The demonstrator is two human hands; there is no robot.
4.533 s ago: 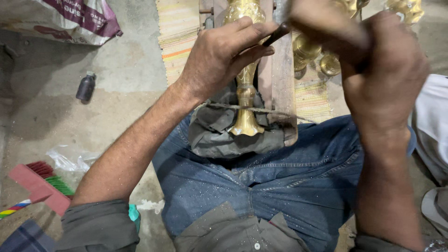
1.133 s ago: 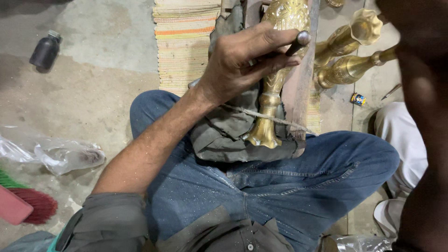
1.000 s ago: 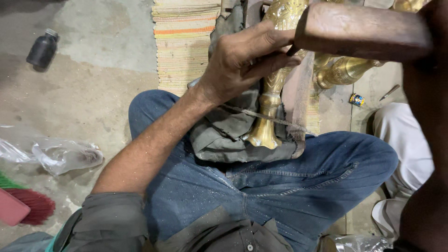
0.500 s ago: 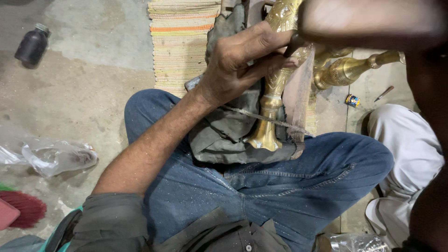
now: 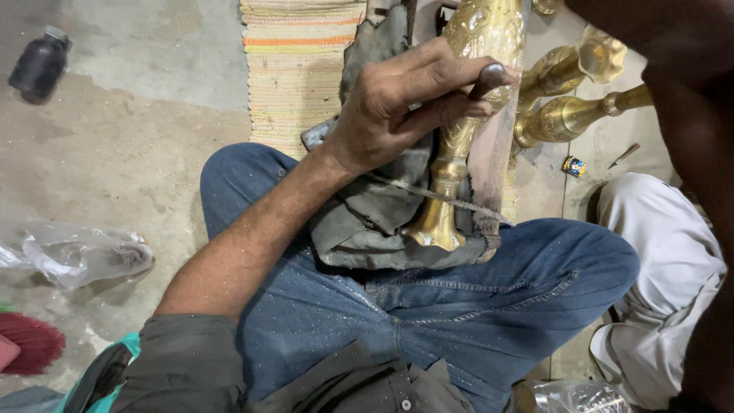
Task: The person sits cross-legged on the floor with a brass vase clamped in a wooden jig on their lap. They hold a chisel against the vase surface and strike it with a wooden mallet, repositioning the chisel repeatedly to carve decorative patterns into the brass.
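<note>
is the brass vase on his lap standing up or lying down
Lying down, tilted. The brass vase rests lengthwise on a grey cloth over the lap, its foot toward the body, the left hand on it.

The brass vase (image 5: pixel 466 130) lies lengthwise on a cloth (image 5: pixel 367 222) across the person's lap, its foot toward the body and its neck running away out of the top of the view. The left hand (image 5: pixel 397 107) rests on the vase's left side, its fingers (image 5: pixel 451 73) pinching a small punch (image 5: pixel 489 76) against the vase. A string (image 5: pixel 436 196) crosses over the vase near its foot. Left of the vase and behind the knee lies a woven mat (image 5: pixel 294 69); further left, on the floor (image 5: pixel 138 153), stands a bottle (image 5: pixel 40 65), with a plastic bag (image 5: pixel 76 256) nearer the body. Right of the vase lie two more brass pieces (image 5: pixel 569 92), then a small can (image 5: pixel 573 166) and a nail (image 5: pixel 625 155). The right arm (image 5: pixel 680 99) is raised at the right edge.
</note>
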